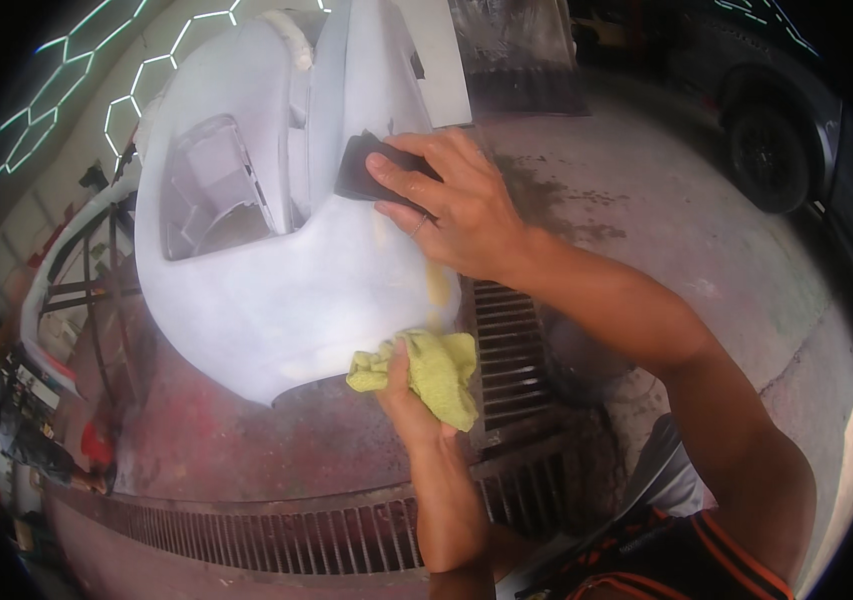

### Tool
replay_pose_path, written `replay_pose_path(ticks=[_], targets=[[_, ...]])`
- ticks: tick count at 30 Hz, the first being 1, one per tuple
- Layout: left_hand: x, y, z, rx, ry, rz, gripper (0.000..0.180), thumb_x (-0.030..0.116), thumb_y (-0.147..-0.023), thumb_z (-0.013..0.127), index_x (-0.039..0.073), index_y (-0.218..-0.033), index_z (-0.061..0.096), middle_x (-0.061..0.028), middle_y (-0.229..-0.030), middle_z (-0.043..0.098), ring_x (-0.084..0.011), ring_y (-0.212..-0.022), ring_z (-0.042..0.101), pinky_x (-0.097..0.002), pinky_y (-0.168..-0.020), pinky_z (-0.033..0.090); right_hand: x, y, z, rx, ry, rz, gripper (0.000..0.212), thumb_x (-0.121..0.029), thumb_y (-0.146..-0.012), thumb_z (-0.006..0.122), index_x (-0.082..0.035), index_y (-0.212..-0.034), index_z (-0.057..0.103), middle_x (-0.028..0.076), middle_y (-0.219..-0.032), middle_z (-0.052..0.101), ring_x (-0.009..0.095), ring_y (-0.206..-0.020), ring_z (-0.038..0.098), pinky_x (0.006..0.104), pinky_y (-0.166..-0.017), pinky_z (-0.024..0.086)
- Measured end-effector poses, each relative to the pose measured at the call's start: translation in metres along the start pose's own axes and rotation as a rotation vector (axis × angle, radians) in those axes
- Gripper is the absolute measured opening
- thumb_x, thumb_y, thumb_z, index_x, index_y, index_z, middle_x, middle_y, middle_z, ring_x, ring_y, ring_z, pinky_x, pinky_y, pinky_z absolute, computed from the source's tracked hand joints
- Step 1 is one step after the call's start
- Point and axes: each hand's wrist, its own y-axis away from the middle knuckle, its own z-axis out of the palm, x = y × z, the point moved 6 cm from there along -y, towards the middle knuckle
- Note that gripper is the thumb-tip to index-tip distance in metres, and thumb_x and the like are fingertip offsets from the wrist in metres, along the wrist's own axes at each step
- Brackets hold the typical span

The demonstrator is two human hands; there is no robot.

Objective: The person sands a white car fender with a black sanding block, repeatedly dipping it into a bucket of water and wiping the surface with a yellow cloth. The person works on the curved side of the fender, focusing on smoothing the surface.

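Observation:
A whitish-grey car bumper (296,290) with a large opening on its left fills the middle of the view. My right hand (461,205) grips a black sanding block (358,175), its thumb and fingers closed round it, and the block rests against the bumper's upper right surface. Lower down, my left hand (411,405) clutches a crumpled yellow-green cloth (443,365) at the bumper's bottom right edge. A yellowish patch (437,285) shows on the bumper between the two hands. The block's underside is hidden.
Metal drain grates (511,350) run along the floor below and right of the bumper. A dark vehicle (786,120) stands at the far right. On the left are a metal rack (101,290) and another person (16,430). Wet spots (556,195) mark the concrete.

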Motion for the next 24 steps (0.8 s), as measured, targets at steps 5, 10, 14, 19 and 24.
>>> replay_pose_path(ticks=[5, 10, 14, 19, 24], targets=[[0.011, 0.004, 0.001, -0.043, -0.020, 0.014, 0.035, 0.025, -0.105, 0.070, 0.002, -0.130, 0.064, -0.0111, -0.116, 0.072, -0.0235, -0.100, 0.074, -0.0399, -0.082, 0.064, -0.043, 0.064, -0.017, -0.166, -0.163, -0.048, 0.057, -0.018, -0.080, 0.093, -0.014, -0.134, 0.076, 0.012, -0.132, 0.069, 0.029, -0.112, 0.064, 0.0438, -0.089, 0.054], [0.008, 0.005, 0.001, 0.020, -0.030, 0.036, 0.034, 0.025, -0.105, 0.069, 0.002, -0.130, 0.064, -0.0109, -0.114, 0.072, -0.0231, -0.099, 0.074, -0.0396, -0.082, 0.064, 0.012, 0.008, -0.023, 0.038, -0.073, 0.159, 0.055, -0.015, -0.083, 0.091, -0.008, -0.135, 0.075, 0.017, -0.130, 0.069, 0.034, -0.113, 0.064, 0.0443, -0.094, 0.054], [0.004, 0.000, -0.002, -0.027, 0.045, -0.017, 0.049, 0.014, -0.103, 0.070, 0.001, -0.146, 0.050, -0.0143, -0.126, 0.063, -0.0269, -0.110, 0.069, -0.0406, -0.090, 0.062, 0.013, -0.008, -0.002, 0.052, -0.072, 0.123, 0.057, -0.012, -0.080, 0.092, -0.009, -0.135, 0.075, 0.017, -0.130, 0.068, 0.035, -0.113, 0.063, 0.0454, -0.095, 0.054], [0.008, 0.004, 0.002, 0.011, -0.007, 0.029, 0.034, 0.026, -0.106, 0.068, 0.003, -0.130, 0.065, -0.0112, -0.114, 0.073, -0.0239, -0.098, 0.074, -0.0406, -0.082, 0.065, -0.031, 0.057, -0.007, -0.024, -0.164, 0.054, 0.066, -0.010, -0.076, 0.094, -0.014, -0.139, 0.073, 0.015, -0.131, 0.068, 0.034, -0.112, 0.064, 0.0467, -0.093, 0.053], [0.003, -0.003, -0.008, -0.021, -0.005, 0.005, 0.036, 0.022, -0.105, 0.068, 0.002, -0.134, 0.061, -0.0123, -0.118, 0.070, -0.0246, -0.102, 0.073, -0.0407, -0.084, 0.064, -0.015, 0.005, 0.012, 0.065, -0.126, 0.065, 0.068, -0.012, -0.077, 0.093, -0.014, -0.141, 0.071, 0.016, -0.130, 0.068, 0.034, -0.111, 0.064, 0.0464, -0.091, 0.052]])
